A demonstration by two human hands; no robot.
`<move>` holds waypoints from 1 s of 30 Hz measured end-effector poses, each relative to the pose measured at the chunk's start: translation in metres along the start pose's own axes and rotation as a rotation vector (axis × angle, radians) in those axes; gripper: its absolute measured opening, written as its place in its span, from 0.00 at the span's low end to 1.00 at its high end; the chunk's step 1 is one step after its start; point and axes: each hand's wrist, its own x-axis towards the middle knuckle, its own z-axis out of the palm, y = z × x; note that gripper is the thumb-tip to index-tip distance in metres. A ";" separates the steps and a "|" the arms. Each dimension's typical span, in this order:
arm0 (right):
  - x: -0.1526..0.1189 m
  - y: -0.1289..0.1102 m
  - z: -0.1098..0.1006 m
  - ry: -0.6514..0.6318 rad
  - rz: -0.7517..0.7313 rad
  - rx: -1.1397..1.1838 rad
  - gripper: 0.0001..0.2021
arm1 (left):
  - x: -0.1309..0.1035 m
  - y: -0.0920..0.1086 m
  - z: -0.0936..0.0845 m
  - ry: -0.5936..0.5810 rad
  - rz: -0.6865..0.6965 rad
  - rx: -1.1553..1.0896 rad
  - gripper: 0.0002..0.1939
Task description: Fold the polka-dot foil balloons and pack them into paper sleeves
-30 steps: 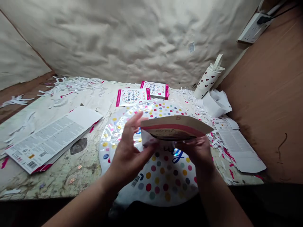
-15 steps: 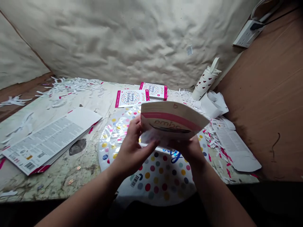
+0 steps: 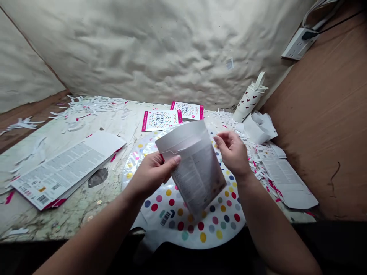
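Note:
My left hand (image 3: 153, 170) grips a printed cardboard packet (image 3: 197, 173) by its upper left side, thumb on the face towards me. The packet is tilted, with its grey text side showing and its plain top flap (image 3: 183, 134) raised. My right hand (image 3: 233, 152) hovers just right of the packet, apart from it, with thumb and fingers curled closed and nothing visible in them. Under both hands lie flat foil balloons (image 3: 212, 229) with coloured dots, stacked on the table. A barcode and a tail show near the front edge.
Two pink-edged packets (image 3: 162, 120) lie behind the balloons. Flattened printed packets (image 3: 69, 168) are stacked at left, and more card (image 3: 286, 183) lies at right. Paper shreds (image 3: 94, 105) litter the table. A heart-patterned bottle (image 3: 250, 101) stands at back right, below a power socket (image 3: 299, 44).
The packet has turned from its pink-banded front to its grey text side. My right hand has let go of it and moved up and right; my left hand still holds it.

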 end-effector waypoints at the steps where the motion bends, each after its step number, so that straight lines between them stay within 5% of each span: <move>1: -0.007 -0.004 0.003 0.012 -0.070 -0.138 0.17 | -0.003 -0.007 0.004 0.047 -0.050 -0.011 0.17; 3: -0.029 -0.009 0.012 -0.166 -0.246 -0.352 0.25 | -0.014 -0.020 0.012 0.056 -0.126 -0.018 0.20; 5: -0.055 -0.010 0.023 -0.356 -0.387 -0.511 0.29 | -0.027 -0.028 0.016 -0.074 -0.125 0.021 0.17; 7: -0.071 -0.004 0.028 -0.360 -0.449 -0.613 0.28 | -0.039 -0.031 0.008 -0.169 -0.022 0.152 0.12; 11: -0.068 0.024 0.022 -0.427 -0.622 -0.507 0.22 | -0.041 -0.032 -0.030 0.247 0.535 0.617 0.27; 12: -0.065 0.031 0.021 -0.446 -0.668 -0.479 0.21 | -0.039 -0.035 -0.038 0.267 0.676 0.747 0.31; 14: -0.064 0.042 0.021 -0.441 -0.721 -0.491 0.19 | -0.034 -0.045 -0.046 0.047 0.845 0.978 0.29; 17: -0.082 0.050 0.027 -0.437 -0.810 -0.560 0.19 | -0.034 -0.067 -0.040 -0.271 0.860 1.184 0.20; 21: -0.118 0.045 0.030 -0.451 -0.836 -0.652 0.15 | -0.043 -0.090 -0.022 -0.268 0.819 1.316 0.16; 26: -0.132 0.038 0.029 -0.425 -0.772 -0.648 0.14 | -0.042 -0.092 -0.012 -0.288 0.837 1.342 0.13; 30: -0.123 0.038 0.029 -0.451 -0.506 -0.517 0.09 | -0.031 -0.080 -0.016 -0.345 0.692 1.187 0.10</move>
